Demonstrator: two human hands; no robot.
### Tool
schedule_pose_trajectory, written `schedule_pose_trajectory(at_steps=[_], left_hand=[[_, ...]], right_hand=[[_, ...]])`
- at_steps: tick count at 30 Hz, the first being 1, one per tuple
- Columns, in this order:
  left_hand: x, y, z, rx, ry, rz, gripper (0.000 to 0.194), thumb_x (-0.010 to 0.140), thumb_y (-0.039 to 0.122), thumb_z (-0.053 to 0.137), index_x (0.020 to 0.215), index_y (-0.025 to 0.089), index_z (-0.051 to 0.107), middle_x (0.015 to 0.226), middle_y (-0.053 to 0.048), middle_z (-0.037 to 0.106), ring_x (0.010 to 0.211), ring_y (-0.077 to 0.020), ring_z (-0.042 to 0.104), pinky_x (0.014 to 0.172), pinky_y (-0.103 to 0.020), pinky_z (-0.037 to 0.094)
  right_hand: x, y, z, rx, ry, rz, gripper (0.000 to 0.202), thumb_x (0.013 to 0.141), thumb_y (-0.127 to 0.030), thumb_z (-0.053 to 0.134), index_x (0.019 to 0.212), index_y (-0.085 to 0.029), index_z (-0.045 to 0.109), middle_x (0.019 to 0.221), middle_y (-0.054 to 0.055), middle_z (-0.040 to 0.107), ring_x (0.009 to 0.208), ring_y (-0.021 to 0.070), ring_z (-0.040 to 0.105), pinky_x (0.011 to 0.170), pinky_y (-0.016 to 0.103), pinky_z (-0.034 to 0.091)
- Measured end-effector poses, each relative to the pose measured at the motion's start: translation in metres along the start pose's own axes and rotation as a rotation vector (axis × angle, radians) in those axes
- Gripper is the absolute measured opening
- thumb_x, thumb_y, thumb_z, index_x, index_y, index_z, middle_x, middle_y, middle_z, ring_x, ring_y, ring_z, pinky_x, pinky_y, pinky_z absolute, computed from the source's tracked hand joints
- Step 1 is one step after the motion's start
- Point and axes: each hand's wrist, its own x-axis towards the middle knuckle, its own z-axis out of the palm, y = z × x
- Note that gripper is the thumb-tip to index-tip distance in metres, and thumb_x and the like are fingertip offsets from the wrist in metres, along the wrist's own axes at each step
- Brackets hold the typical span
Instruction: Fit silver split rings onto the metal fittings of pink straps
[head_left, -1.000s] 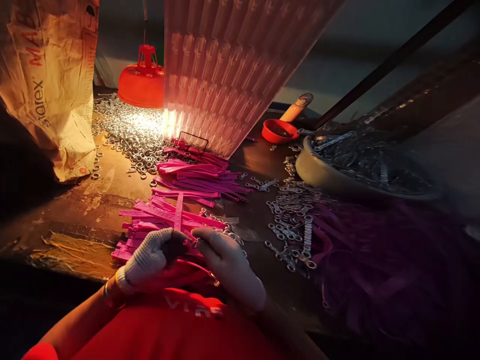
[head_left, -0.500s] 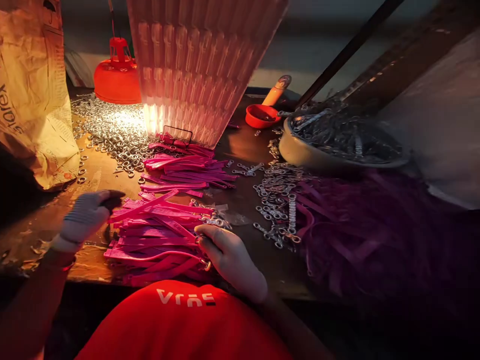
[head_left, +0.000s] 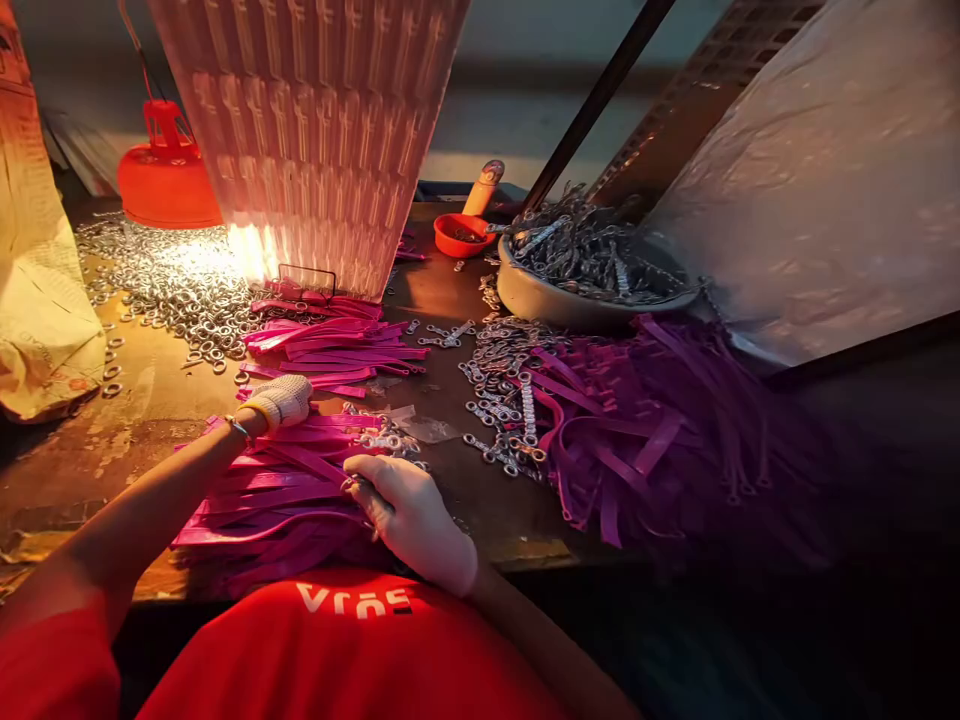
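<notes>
My left hand point(head_left: 279, 402), in a white knit glove, lies over the upper edge of a pile of flat pink straps point(head_left: 259, 482). Its fingers point away and are hidden behind the glove's back. To the lower right, my right hand point(head_left: 416, 520) is also gloved, with thumb and fingers pressed together beside the strap ends. A small dark bit shows at its fingertips, too small to name. Metal link pieces point(head_left: 390, 437) lie just above that hand. Farther back rests a second bunch of pink straps point(head_left: 330, 348).
A red lamp point(head_left: 169, 180) lights a heap of metal rings point(head_left: 180, 290) beside a leaning ribbed plastic sheet point(head_left: 315, 130). Rightward are loose metal links point(head_left: 499, 400), a basin point(head_left: 577, 312) of metal pieces, a red bowl point(head_left: 459, 240), purple straps point(head_left: 637, 430). A paper bag point(head_left: 49, 300) stands left.
My left hand has moved right, from beside the pink straps to over them. The view has turned right, so things appear shifted left. My right hand stays by the strap ends, fingers still closed.
</notes>
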Motion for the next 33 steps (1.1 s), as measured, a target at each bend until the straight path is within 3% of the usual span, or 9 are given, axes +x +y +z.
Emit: schedule_pose_trajectory(at_steps=[4,9,12,15,18,24,29,31,33], left_hand=[[-0.016,0.003,-0.002,-0.117,0.049,0.025,0.024,0.083,0.021,0.055,0.092,0.010,0.074,0.074,-0.008,0.070,0.064,-0.0132,0.063,0.059,-0.019,0.043],[-0.080,0.018,-0.003,-1.069,-0.049,0.046,0.033,0.084,0.033,0.059,0.109,0.014,0.068,0.055,0.001,0.058,0.039,-0.0080,0.040,0.039,-0.019,0.026],[-0.113,0.034,0.003,-1.327,-0.115,0.049,0.029,0.085,0.042,0.064,0.091,0.014,0.066,0.055,0.002,0.054,0.039,-0.0056,0.036,0.037,-0.017,0.023],[-0.127,0.044,0.012,-1.357,-0.096,0.041,0.038,0.090,0.051,0.057,0.077,0.015,0.058,0.051,0.003,0.048,0.038,-0.0062,0.036,0.036,-0.018,0.024],[-0.127,0.046,0.018,-1.282,-0.079,0.035,0.036,0.092,0.049,0.052,0.078,0.017,0.056,0.051,0.004,0.048,0.039,-0.0079,0.038,0.038,-0.019,0.027],[-0.117,0.044,0.026,-0.759,0.102,0.368,0.014,0.082,0.026,0.060,0.075,0.014,0.065,0.076,-0.003,0.067,0.069,-0.0136,0.054,0.063,-0.023,0.043],[-0.116,0.044,0.035,-1.058,-0.082,0.226,0.032,0.093,0.042,0.053,0.077,0.015,0.058,0.053,0.003,0.049,0.044,-0.0079,0.037,0.043,-0.021,0.028],[-0.118,0.046,0.040,-1.089,-0.064,0.198,0.035,0.094,0.046,0.055,0.079,0.015,0.060,0.052,0.003,0.049,0.044,-0.0074,0.036,0.043,-0.020,0.027],[-0.119,0.048,0.045,-1.049,-0.023,0.204,0.033,0.092,0.044,0.059,0.080,0.014,0.063,0.055,0.003,0.052,0.047,-0.0078,0.040,0.046,-0.020,0.031]], right_hand=[[0.008,0.005,0.004,-0.002,0.107,0.025,0.023,0.097,-0.020,0.052,0.116,-0.022,0.065,0.106,0.006,0.074,0.096,0.0202,0.069,0.086,0.032,0.052],[0.030,0.003,-0.006,0.032,0.101,0.073,0.026,0.099,-0.024,0.050,0.119,-0.023,0.066,0.107,0.005,0.076,0.095,0.0193,0.071,0.084,0.030,0.052],[0.043,-0.001,-0.011,-0.089,0.051,0.073,0.025,0.099,-0.026,0.051,0.118,-0.022,0.067,0.103,0.006,0.077,0.092,0.0205,0.070,0.080,0.029,0.049],[0.051,-0.006,-0.012,-0.309,-0.049,0.032,0.024,0.098,-0.025,0.052,0.113,-0.020,0.069,0.091,0.007,0.076,0.085,0.0212,0.069,0.074,0.028,0.045],[0.050,-0.009,-0.010,-0.514,-0.123,-0.024,0.025,0.098,-0.022,0.049,0.110,-0.016,0.070,0.080,0.009,0.072,0.075,0.0208,0.064,0.068,0.030,0.039],[0.044,-0.008,-0.009,-0.656,-0.200,-0.042,0.029,0.098,-0.017,0.042,0.106,-0.013,0.069,0.079,0.011,0.069,0.071,0.0214,0.060,0.066,0.032,0.035],[0.042,-0.012,-0.019,-0.531,-0.247,0.103,0.036,0.097,-0.026,0.055,0.131,-0.015,0.056,0.097,0.011,0.073,0.088,0.0230,0.067,0.075,0.030,0.043],[0.043,-0.015,-0.024,-0.514,-0.348,0.166,0.046,0.093,-0.033,0.063,0.134,-0.015,0.053,0.097,0.010,0.074,0.088,0.0233,0.068,0.072,0.029,0.044],[0.042,-0.016,-0.027,-0.550,-0.431,0.226,0.034,0.091,-0.032,0.063,0.121,-0.016,0.060,0.091,0.008,0.074,0.084,0.0226,0.069,0.069,0.028,0.042]])
